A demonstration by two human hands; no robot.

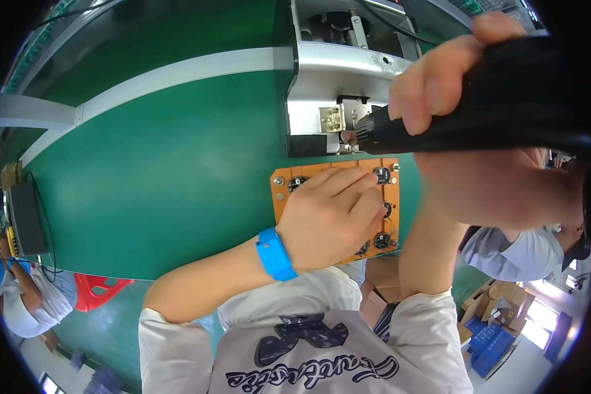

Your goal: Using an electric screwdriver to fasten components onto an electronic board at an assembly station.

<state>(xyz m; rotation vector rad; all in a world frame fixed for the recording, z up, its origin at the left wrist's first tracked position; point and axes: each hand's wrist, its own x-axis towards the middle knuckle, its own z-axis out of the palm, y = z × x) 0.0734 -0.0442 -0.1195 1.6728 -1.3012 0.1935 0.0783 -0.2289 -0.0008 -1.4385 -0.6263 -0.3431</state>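
Note:
My right hand [433, 85] is wrapped round a black electric screwdriver [492, 98], held sideways close to the camera. Its ribbed nose points left, and its tip is at the small metal outlet [333, 119] on the front of a screw feeder [391, 62]. My left hand [331, 217], a blue wrist strap [274, 255] at its wrist, lies over an orange fixture board [279, 207] with its fingers stretched forward. Small round black parts [382, 175] sit in the board; the palm and fingers cover several of them. I see nothing held in the left hand.
A green tabletop [164, 177] stretches left, crossed at the back by a pale metal rail [197, 69]. On its left end stands a dark box [26, 217] with cables. Other people sit at both sides; a red stool [98, 292] is at left, cardboard boxes [505, 302] at lower right.

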